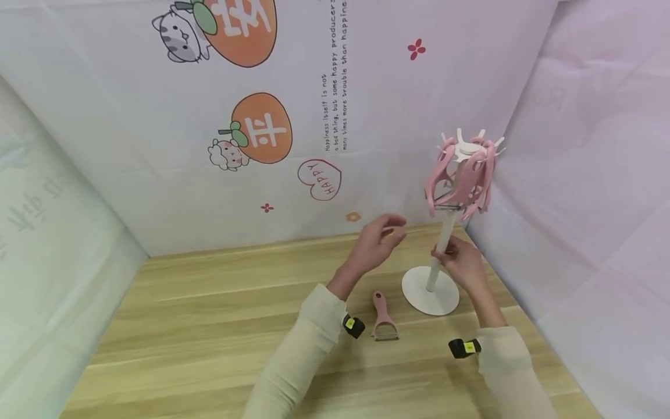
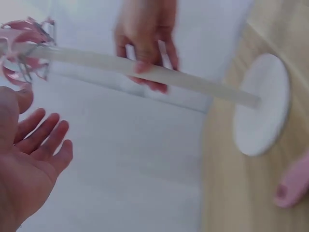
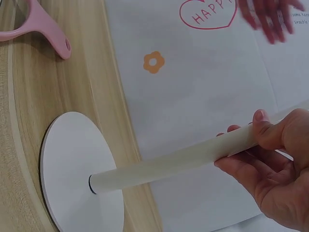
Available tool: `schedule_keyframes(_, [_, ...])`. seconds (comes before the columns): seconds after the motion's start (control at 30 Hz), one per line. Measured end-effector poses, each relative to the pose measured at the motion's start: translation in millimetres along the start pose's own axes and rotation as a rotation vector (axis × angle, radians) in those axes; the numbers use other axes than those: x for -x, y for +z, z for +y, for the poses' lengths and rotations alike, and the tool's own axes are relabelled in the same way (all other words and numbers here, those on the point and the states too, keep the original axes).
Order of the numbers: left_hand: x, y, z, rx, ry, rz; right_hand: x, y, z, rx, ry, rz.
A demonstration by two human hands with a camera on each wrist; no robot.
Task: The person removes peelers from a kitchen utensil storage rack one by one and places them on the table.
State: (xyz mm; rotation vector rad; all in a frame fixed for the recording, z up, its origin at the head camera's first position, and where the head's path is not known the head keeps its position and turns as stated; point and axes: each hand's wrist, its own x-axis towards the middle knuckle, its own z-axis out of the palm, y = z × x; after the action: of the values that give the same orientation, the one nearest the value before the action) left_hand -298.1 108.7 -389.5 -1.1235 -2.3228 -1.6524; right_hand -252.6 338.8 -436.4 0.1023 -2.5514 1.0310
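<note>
A white stand with a round base [image 1: 419,294] rises from the wooden table on one straight pole [image 3: 164,166]. Several pink peelers [image 1: 468,180] hang from the hooks at its top. My right hand [image 1: 463,265] grips the pole partway up, thumb on one side and fingers round the other, as the right wrist view shows. To the left of the pole, my left hand [image 1: 374,244] is in the air with relaxed fingers and nothing in it. One more pink peeler [image 1: 382,308] lies on the table left of the base, its blade end toward me.
Printed white cloth [image 1: 157,198] stands behind the wooden table [image 1: 199,326], and more white cloth [image 1: 591,221] rises close on the right, near the stand. A third cloth wall [image 1: 57,233] borders the left side. Each wrist wears a small black camera [image 1: 354,326].
</note>
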Motion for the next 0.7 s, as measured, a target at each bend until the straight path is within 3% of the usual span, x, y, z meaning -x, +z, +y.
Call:
schedule_keyframes(0.17, [-27.8,-9.6,37.8,0.102,0.07,0.028,1,0,2,0.001,-0.009,0.006])
schedule_keyframes(0.33, [-50.3,-12.1,64.9,0.016,0.117,0.003,2,0,2,-0.012,-0.005,0.005])
schedule_keyframes(0.47, [-60.6,-9.7,72.5,-0.043,0.124,0.002,2,1,1,-0.022,0.004,-0.002])
schedule_keyframes(0.7, [-68.9,-4.9,76.7,-0.064,0.126,0.049,1,0,2,-0.027,0.015,-0.001])
